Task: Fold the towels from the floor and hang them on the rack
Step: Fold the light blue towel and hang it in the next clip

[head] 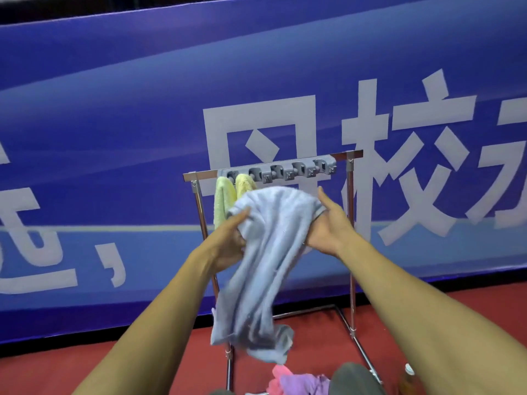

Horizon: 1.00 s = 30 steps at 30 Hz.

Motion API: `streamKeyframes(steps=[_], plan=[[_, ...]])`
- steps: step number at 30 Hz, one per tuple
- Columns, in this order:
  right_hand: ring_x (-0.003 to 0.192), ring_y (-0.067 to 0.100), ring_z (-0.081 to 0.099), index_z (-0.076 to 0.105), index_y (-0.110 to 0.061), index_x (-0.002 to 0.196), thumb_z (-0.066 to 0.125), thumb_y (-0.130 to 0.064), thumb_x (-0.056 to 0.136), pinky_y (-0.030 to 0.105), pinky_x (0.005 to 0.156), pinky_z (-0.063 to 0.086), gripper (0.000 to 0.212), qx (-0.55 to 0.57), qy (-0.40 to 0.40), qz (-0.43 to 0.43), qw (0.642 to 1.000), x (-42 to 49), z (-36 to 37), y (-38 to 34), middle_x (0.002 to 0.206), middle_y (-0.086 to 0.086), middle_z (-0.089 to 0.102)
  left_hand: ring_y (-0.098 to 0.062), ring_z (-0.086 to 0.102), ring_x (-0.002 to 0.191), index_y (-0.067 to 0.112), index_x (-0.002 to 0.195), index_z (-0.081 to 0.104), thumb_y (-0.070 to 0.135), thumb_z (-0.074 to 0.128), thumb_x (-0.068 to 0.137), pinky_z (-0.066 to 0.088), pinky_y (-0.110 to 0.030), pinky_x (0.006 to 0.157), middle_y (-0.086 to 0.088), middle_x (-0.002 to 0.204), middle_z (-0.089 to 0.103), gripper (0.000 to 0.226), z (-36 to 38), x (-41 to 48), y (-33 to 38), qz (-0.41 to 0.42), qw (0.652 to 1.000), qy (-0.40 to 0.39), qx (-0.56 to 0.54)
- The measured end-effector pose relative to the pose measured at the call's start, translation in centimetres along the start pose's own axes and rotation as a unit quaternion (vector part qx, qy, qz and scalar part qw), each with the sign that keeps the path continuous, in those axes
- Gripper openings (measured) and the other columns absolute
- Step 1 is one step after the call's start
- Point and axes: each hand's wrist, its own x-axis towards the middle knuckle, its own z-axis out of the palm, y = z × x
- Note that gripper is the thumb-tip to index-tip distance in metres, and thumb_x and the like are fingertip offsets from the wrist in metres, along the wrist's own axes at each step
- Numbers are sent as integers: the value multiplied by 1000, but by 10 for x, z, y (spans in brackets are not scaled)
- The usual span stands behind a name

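A light blue towel (268,252) hangs crumpled between my hands in front of a chrome rack (350,223). My left hand (231,238) grips its upper left part, thumb over the cloth. My right hand (328,223) holds the upper right corner, fingers under the fabric and thumb raised. The towel's lower end dangles near the floor. On the rack's grey hook strip (285,171), a green towel (222,201) and a yellow towel (245,183) hang at the left end. Pink and purple towels (296,380) lie on the red floor below.
A large blue banner (142,138) with white characters stands right behind the rack. A bottle (407,379) stands on the red floor at the lower right, beside the rack's base bar. A dark knee (353,377) shows at the bottom.
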Motion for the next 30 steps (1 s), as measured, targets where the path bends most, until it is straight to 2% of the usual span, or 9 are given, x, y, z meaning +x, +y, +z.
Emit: streamKeyframes(steps=[3, 5, 7, 11, 14, 17, 21, 26, 30], plan=[[112, 31, 65, 76, -7, 109, 65, -59, 88, 45, 100, 49, 58, -188, 1, 105, 976, 0, 0, 12, 114, 17, 71, -21, 68, 77, 4, 116, 68, 26, 70, 94, 56, -34, 73, -11, 98, 69, 31, -4, 0, -6, -12, 991, 1, 130], [93, 28, 73, 79, -3, 94, 74, -38, 85, 43, 94, 51, 36, -134, 0, 63, 989, -2, 3, 11, 100, 14, 75, -28, 72, 98, 1, 132, 59, 23, 63, 99, 58, -40, 83, -16, 113, 72, 40, -5, 1, -2, 83, 995, 54, -12], [98, 33, 73, 73, 1, 115, 71, -39, 89, 45, 93, 53, 48, -30, 30, -10, 999, -1, 4, 12, 109, 19, 74, -32, 66, 116, 9, 140, 55, 31, 58, 102, 52, -49, 99, -17, 127, 68, 43, -8, 3, 1, 123, 988, 44, -81], [93, 31, 69, 66, -2, 122, 78, -49, 76, 41, 81, 59, 67, -203, -13, 146, 968, -1, 5, 26, 104, 17, 72, -26, 72, 102, 7, 128, 61, 33, 60, 100, 54, -44, 95, -9, 110, 76, 39, 1, 3, -13, 1, 995, 71, 73], [73, 20, 68, 66, -3, 116, 75, -19, 82, 36, 83, 55, 39, -153, 20, 57, 986, 2, 7, 23, 78, 8, 67, -31, 70, 109, 3, 125, 62, 31, 61, 100, 57, -44, 91, -17, 118, 72, 38, 1, 8, -11, 73, 986, 148, -21], [104, 33, 67, 67, -7, 123, 71, -33, 87, 48, 97, 51, 44, -41, 104, -29, 993, 10, 4, 9, 111, 17, 71, -29, 69, 111, 9, 126, 64, 38, 56, 101, 57, -44, 90, -15, 120, 71, 39, -6, 15, -7, 105, 982, 158, -19], [99, 31, 68, 70, -9, 108, 84, -31, 75, 47, 90, 55, 42, -198, 101, 81, 972, 2, 1, 11, 107, 14, 71, -28, 72, 96, 19, 119, 64, 27, 42, 107, 61, -40, 74, -13, 111, 74, 26, -5, 20, -14, 36, 973, 202, 104], [101, 27, 70, 73, -8, 106, 80, -28, 84, 48, 98, 54, 31, -248, 172, 86, 950, 2, 1, -5, 107, 9, 75, -28, 72, 98, 13, 127, 64, 27, 55, 98, 61, -42, 80, -13, 118, 73, 33, -17, 26, 7, 74, 958, 274, 48], [83, 22, 68, 68, -7, 109, 81, -13, 83, 41, 83, 61, 30, -305, 223, 79, 922, -8, -7, -23, 84, 6, 69, -28, 73, 98, 5, 113, 71, 35, 76, 88, 60, -39, 78, -12, 107, 76, 40, -14, 5, 30, -40, 970, 211, 112]])
